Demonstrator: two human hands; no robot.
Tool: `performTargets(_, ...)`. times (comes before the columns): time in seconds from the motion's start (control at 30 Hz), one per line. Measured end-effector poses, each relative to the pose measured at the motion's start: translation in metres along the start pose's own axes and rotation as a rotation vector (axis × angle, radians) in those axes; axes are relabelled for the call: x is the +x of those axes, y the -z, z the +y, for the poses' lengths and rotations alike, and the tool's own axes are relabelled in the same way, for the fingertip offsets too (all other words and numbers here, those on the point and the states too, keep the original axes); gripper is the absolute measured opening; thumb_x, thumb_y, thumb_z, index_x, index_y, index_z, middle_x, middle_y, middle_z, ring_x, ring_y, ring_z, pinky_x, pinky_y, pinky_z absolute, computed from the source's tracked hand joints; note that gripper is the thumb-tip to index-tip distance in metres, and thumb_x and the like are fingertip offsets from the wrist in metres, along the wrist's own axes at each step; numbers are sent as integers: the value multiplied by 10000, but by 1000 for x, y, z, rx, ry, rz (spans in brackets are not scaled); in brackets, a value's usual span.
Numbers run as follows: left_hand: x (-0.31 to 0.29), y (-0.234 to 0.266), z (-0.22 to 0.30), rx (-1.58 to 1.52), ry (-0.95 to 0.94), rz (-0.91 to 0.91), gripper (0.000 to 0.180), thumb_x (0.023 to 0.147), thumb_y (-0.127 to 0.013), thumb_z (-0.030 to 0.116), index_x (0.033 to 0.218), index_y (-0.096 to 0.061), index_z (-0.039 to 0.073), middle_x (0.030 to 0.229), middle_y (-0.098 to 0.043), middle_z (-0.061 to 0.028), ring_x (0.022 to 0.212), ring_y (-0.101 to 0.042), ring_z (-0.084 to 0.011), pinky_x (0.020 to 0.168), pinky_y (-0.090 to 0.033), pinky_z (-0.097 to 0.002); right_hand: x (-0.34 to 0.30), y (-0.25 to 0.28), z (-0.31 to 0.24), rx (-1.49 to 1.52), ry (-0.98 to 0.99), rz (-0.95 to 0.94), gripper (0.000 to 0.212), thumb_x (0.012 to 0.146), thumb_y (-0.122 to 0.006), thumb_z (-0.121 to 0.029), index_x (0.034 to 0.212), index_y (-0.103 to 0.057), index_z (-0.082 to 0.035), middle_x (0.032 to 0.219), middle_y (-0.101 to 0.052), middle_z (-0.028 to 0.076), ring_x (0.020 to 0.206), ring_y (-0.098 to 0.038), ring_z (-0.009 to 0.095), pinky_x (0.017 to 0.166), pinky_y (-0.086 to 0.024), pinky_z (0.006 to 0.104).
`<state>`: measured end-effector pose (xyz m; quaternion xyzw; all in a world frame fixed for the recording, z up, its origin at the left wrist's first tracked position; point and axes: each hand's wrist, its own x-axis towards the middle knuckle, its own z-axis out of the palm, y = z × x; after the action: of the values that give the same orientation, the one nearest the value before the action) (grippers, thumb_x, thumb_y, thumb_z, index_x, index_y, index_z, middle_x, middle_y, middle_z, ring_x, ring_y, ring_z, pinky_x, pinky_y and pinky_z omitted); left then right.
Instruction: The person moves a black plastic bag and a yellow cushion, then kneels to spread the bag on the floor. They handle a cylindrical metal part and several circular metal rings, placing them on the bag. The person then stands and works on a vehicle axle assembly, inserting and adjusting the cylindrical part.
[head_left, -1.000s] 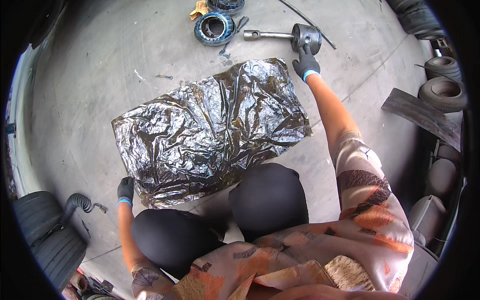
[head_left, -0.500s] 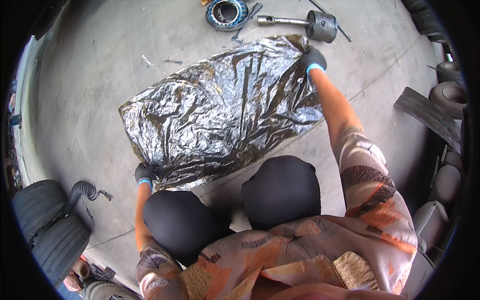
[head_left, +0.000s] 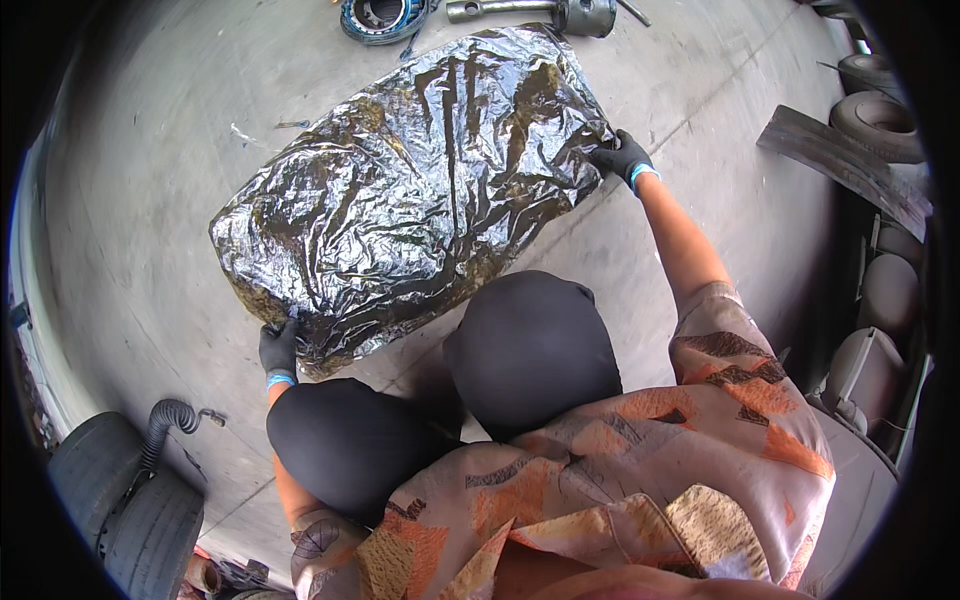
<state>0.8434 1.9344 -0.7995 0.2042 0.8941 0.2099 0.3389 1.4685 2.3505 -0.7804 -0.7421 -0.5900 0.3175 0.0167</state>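
Observation:
A wrinkled, shiny dark plastic sheet [head_left: 400, 190] with brown, oily-looking patches lies spread on the concrete floor in front of my knees. My left hand [head_left: 278, 347], in a dark grey glove with a blue cuff, pinches its near left corner. At the sheet's right edge, my right hand [head_left: 624, 160] in a matching glove grips the side with fingers closed round the plastic. The fingertips of both hands are partly hidden by the folds.
Beyond the sheet lie a blue-rimmed bearing [head_left: 382, 15] and a metal tool with a thick cylindrical head [head_left: 584, 16]. Tyres [head_left: 150, 525] and a coiled black hose [head_left: 168, 420] sit at the lower left. On the right are a curved dark panel [head_left: 850, 165] and another tyre [head_left: 880, 125].
My right hand has shifted from the sheet's far right corner to lower down its right edge. My left hand stays at the near left corner. The view has shifted slightly.

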Motion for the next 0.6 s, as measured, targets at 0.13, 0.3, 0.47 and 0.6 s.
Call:
performTargets(0.13,9,-1,-16,-100,32,-109,240,780,-731,179,914,-629,9,870,-684,-70,740,-615,-148,679,-488,-304,16,-4,7,586,-144,-164,185,773,-711,-116,926,-681,-16,778,-661,47,714,-621,135,665,-510,267)
performTargets(0.3,21,-3,-37,-319,111,-138,153,788,-677,72,921,-641,7,848,-670,-32,697,-603,-115,622,-482,-260,-18,20,-76,675,297,-268,392,855,-643,-130,1215,-547,-8,1051,-641,31,923,-581,89,820,-475,234)
performTargets(0.47,23,-24,-26,-425,150,-107,138,796,-661,53,924,-640,8,823,-665,-31,671,-598,-113,608,-487,-263,-86,-24,-138,-214,782,73,332,833,-612,-305,1126,-599,-148,1026,-624,160,956,-596,339,844,-477,385)
performTargets(0.6,23,-24,-25,-529,135,-148,140,796,-660,47,929,-642,8,828,-670,-40,667,-604,-120,606,-487,-260,-103,-55,-158,-516,701,-226,430,835,-598,-350,1230,-541,-190,1074,-627,147,1006,-598,322,830,-479,423)
